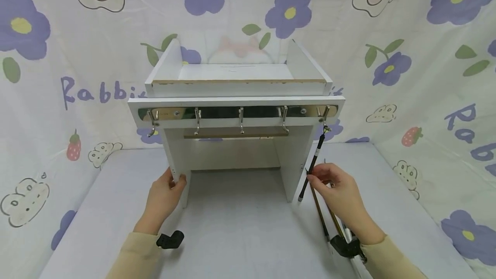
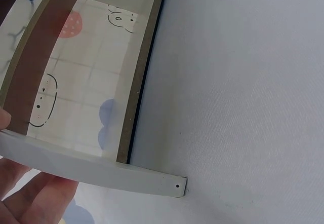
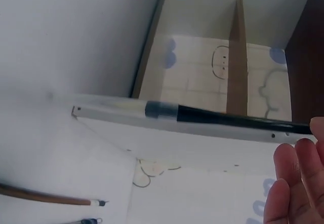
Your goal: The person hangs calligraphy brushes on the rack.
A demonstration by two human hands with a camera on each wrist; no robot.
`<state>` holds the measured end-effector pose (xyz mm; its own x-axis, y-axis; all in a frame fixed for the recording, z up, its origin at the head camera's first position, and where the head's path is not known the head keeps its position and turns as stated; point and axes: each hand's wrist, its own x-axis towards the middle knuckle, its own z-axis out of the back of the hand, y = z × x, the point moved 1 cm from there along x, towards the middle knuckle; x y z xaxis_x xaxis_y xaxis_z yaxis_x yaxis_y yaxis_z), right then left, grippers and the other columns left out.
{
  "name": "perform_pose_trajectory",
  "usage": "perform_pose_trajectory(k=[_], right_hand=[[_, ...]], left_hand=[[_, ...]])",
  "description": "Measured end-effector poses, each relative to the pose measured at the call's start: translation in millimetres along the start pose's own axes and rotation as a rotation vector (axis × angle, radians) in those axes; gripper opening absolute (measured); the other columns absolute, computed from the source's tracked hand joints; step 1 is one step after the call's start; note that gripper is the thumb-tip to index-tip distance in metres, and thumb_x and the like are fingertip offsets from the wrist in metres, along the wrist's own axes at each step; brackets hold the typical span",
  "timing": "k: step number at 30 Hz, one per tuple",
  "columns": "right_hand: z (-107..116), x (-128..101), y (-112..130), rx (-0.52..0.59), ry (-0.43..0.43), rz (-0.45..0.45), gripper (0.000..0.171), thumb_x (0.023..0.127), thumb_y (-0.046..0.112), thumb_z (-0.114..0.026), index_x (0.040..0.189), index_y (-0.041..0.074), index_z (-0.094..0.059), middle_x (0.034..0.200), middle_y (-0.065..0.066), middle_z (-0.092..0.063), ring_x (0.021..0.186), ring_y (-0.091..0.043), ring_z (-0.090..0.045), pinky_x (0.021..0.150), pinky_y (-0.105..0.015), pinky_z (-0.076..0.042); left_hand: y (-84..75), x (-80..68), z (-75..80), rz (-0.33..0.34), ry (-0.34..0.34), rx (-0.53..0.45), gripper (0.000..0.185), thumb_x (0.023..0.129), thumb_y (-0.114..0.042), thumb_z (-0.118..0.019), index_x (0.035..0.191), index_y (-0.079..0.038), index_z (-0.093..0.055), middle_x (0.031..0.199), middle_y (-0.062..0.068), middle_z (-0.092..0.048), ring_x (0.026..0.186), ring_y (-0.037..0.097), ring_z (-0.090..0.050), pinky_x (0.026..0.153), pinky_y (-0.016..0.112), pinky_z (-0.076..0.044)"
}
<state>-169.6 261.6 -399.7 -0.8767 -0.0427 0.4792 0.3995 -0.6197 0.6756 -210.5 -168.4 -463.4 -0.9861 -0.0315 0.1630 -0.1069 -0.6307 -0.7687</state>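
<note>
The left hand [image 1: 164,197] is gripping the front edge of the white rack's [image 1: 236,98] left leg, steadying it on the surface [image 1: 240,227]. The right hand [image 1: 339,193] is pinching the black brush [image 1: 311,171] that is hanging from the rightmost hook [image 1: 323,117] near the surface's right edge. Hanging seems the step in hand; next, probably releasing it gently and picking another from the brushes [image 1: 329,223] lying beneath that hand.

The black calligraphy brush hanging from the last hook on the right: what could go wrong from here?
1. The black calligraphy brush hangs from the rightmost metal hook only by a thin loop, and the right hand pinches its shaft; a sideways pull might slip it off.
2. The left hand grips only one leg of the white wooden rack; a push might shift or tip it.
3. More brushes lie under the right wrist and could roll.
</note>
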Motion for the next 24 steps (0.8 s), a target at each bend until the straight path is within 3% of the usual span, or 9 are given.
perform_pose_trajectory(k=[9, 15, 24], right_hand=[[15.3, 0.8, -7.3, -0.029, -0.022, -0.036, 0.017, 0.089, 0.018, -0.071, 0.103, 0.01, -0.066, 0.091, 0.0, -0.068, 0.077, -0.01, -0.063, 0.068, -0.015, -0.048], [23.3, 0.3, -31.6, -0.024, 0.002, -0.14, 0.025, 0.09, 0.026, -0.07, 0.106, 0.007, -0.065, 0.095, -0.006, -0.068, 0.08, -0.01, -0.064, 0.067, -0.017, -0.05], [33.0, -11.2, -72.0, -0.087, 0.064, -0.317, 0.041, 0.09, 0.041, -0.067, 0.112, 0.007, -0.063, 0.103, -0.01, -0.066, 0.094, -0.026, -0.063, 0.071, -0.029, -0.051]], left_hand=[[-1.6, -0.9, 0.7, -0.01, -0.005, 0.011, 0.051, 0.1, -0.038, -0.047, 0.145, -0.014, -0.042, 0.138, 0.019, -0.052, 0.115, 0.041, -0.056, 0.083, 0.054, -0.052], [-2.7, -1.7, 2.0, -0.006, -0.005, 0.006, 0.051, 0.1, -0.038, -0.047, 0.144, -0.013, -0.043, 0.137, 0.02, -0.053, 0.115, 0.042, -0.057, 0.082, 0.054, -0.052], [-1.9, -1.0, 0.3, -0.013, 0.0, 0.005, 0.054, 0.1, -0.039, -0.047, 0.146, -0.012, -0.041, 0.137, 0.02, -0.052, 0.115, 0.041, -0.057, 0.083, 0.055, -0.051]])
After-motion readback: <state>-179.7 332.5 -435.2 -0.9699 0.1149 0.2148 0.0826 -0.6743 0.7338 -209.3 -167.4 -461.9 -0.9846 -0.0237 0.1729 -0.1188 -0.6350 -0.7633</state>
